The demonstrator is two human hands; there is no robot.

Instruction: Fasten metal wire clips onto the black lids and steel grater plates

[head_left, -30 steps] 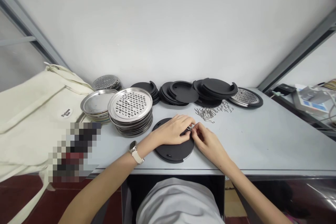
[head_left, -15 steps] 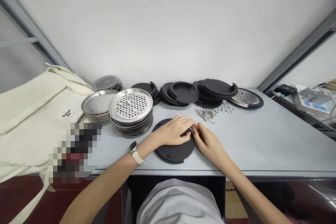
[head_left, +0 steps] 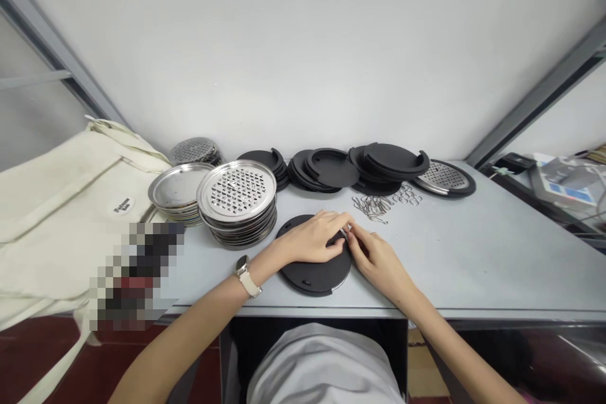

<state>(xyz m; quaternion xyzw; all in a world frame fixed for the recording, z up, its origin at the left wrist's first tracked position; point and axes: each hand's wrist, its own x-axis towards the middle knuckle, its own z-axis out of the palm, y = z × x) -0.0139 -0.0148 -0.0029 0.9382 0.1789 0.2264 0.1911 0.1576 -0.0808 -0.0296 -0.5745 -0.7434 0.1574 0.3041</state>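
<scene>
A round black plastic disc [head_left: 315, 274] lies flat near the table's front edge. Across its top rests my left hand [head_left: 315, 237], its thumb and fingers curled at the disc's right rim. My right hand [head_left: 376, 259] meets it there, thumb and index finger pinched together. Something small and metallic seems to be between the fingertips, too small and hidden to name. Behind my right hand are a pile of metal hooks [head_left: 372, 205] and some metal rings [head_left: 408, 194]. To the left stands a stack of round metal graters [head_left: 237, 192].
Plain metal discs [head_left: 180, 186] and more graters [head_left: 195, 150] are stacked at the left, beside a cream bag [head_left: 71, 202]. Stacks of black discs [head_left: 334, 167] line the wall. A grater in a black holder [head_left: 445, 177] lies at the back right.
Both hands stay at the disc's right rim. The right fingertips have shifted slightly against the left ones; the view has moved a little.
</scene>
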